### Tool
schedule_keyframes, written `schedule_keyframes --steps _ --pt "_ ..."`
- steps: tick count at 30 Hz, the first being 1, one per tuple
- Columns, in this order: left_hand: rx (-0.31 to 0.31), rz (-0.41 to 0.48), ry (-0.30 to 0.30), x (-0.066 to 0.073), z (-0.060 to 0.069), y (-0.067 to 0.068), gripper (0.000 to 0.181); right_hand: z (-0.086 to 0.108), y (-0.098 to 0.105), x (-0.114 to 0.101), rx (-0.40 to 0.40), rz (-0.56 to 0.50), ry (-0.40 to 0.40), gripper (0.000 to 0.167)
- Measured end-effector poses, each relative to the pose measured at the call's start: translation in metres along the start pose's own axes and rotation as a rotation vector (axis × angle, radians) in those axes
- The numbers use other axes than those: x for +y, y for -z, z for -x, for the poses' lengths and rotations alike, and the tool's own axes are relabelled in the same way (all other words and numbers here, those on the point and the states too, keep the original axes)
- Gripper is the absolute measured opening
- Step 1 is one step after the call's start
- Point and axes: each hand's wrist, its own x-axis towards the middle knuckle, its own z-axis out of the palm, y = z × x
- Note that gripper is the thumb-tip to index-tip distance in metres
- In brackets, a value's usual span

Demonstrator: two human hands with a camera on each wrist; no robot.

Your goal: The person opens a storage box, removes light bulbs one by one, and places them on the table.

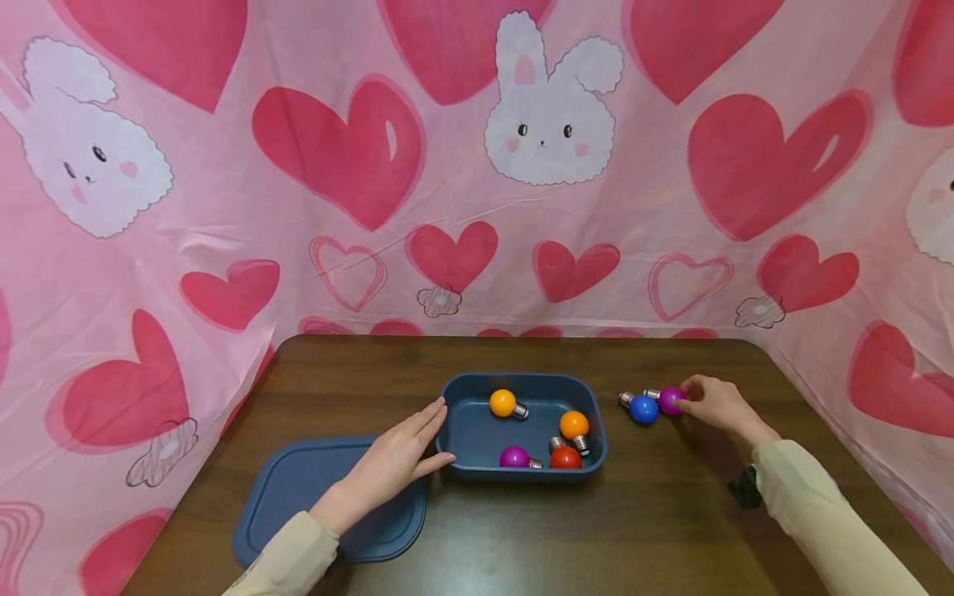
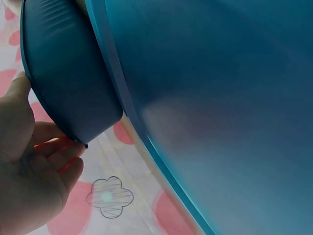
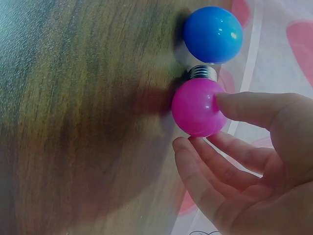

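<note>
The head view is bright, glare paling the near wooden tabletop [image 1: 514, 538]; a small highlight dots the blue light bulb [image 3: 213, 35].

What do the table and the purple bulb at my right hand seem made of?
Table: possibly wood or laminate, satin, with brown grain streaks. Purple bulb: likely glossy plastic or coated glass, given its bright highlight; threaded base: apparently shiny metal.

The purple bulb [image 1: 672, 401] at the frame's right is smooth and glossy, plastic or glass, I can't tell which; its screw base [image 3: 203, 72] is shiny, ridged metal. The blue bulb [image 1: 644, 410] gleams likewise. The box [image 1: 514, 475] at centre and lid [image 1: 298, 488] at lower left look like smooth, dull-sheened plastic, the desk [image 1: 551, 534] like grained wood, the backdrop [image 1: 462, 199] creased cloth.
</note>
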Motion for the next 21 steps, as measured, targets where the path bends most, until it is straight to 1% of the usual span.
schedule_keyframes --steps 10,17,21 --pt "-0.010 0.009 0.010 0.0004 -0.0001 0.0009 0.075 0.0002 0.0006 0.0001 0.005 0.000 0.003 0.045" --pt "-0.002 0.002 -0.005 0.0000 0.0003 0.0004 0.075 -0.0003 0.0019 0.0002 0.011 0.002 -0.008 0.048" --pt "-0.004 0.007 0.001 -0.0002 -0.0001 0.0006 0.075 0.0004 0.0027 0.0002 0.018 -0.001 -0.011 0.048"
